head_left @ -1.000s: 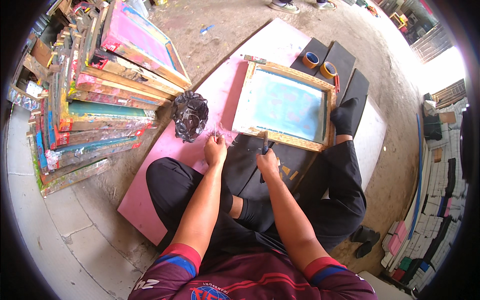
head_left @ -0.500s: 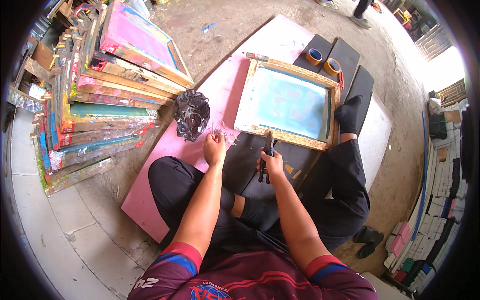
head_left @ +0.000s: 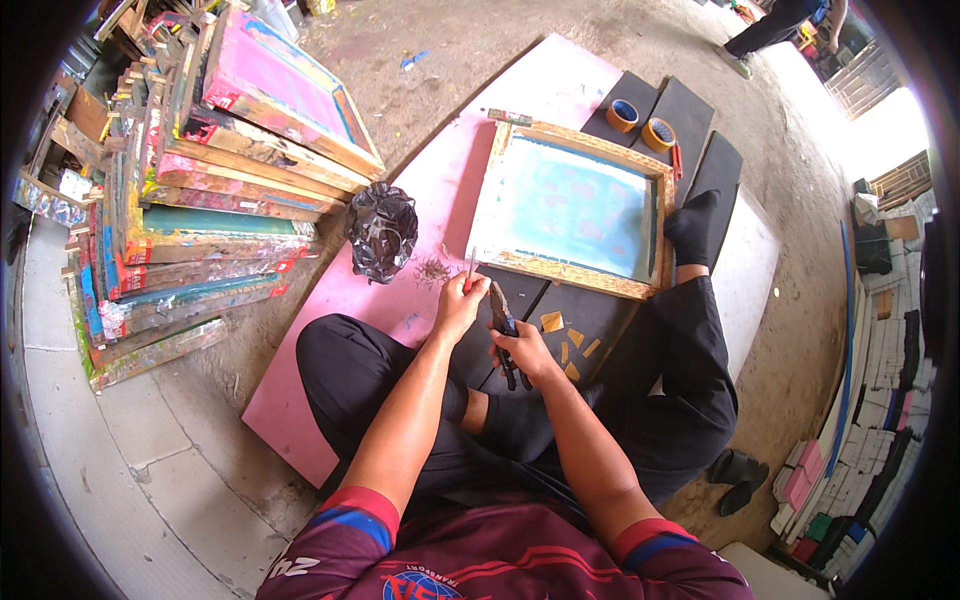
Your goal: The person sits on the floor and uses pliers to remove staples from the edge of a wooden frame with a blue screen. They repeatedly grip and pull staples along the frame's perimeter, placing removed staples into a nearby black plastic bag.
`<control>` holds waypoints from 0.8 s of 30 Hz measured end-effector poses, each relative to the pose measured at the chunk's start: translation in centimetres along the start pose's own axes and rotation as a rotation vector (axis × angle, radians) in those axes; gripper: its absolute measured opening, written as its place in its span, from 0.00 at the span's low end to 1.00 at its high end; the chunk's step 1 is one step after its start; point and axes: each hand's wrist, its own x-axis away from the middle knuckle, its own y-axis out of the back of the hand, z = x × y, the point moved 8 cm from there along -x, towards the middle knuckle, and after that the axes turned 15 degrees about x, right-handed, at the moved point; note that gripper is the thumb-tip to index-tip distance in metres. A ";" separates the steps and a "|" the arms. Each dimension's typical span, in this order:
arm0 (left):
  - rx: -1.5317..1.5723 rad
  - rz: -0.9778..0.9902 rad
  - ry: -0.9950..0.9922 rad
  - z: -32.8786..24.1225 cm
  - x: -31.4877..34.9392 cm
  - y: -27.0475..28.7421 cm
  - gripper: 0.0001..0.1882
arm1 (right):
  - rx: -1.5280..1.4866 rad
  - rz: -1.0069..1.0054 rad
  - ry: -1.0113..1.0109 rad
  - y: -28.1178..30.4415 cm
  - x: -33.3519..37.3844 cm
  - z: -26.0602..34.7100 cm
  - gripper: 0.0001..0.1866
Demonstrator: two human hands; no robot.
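Observation:
My left hand [head_left: 458, 305] is closed on a slim tool with a red handle and thin metal shaft [head_left: 472, 262], probably a screwdriver; its tip points up at the frame's near left corner. Close beside it, my right hand [head_left: 524, 350] grips dark-handled pliers [head_left: 502, 300], their jaws directed up and left. Beyond both hands lies a wooden screen-printing frame [head_left: 560, 272] with a light blue mesh [head_left: 580, 205]. A small heap of thin wiry bits [head_left: 433, 270] sits left of my left hand, next to a crumpled black plastic bag [head_left: 382, 232].
Paint-stained frames [head_left: 240, 150] are stacked at the left. Two tape rolls [head_left: 622, 115] and a red tool [head_left: 677, 160] rest on black boards past the screen. Tan scraps [head_left: 552, 321] lie near my right hand. My socked foot [head_left: 695, 225] touches the frame's right side.
My left hand has moved right from the wiry heap and now holds the red-handled tool. The pliers have shifted left and down, away from the frame's edge. A person at the back has come further into view.

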 end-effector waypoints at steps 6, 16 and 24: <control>-0.152 -0.165 -0.188 0.1 -0.7 1.9 0.11 | 0.008 -0.083 -0.069 1.0 -0.1 -0.3 0.14; -0.498 -0.574 -0.040 -1.4 -0.4 6.8 0.19 | 0.209 -0.287 -0.149 7.2 -3.4 -1.4 0.12; -0.463 -0.567 0.005 0.1 -0.9 6.9 0.19 | 0.281 -0.180 -0.254 8.3 -4.3 -0.2 0.13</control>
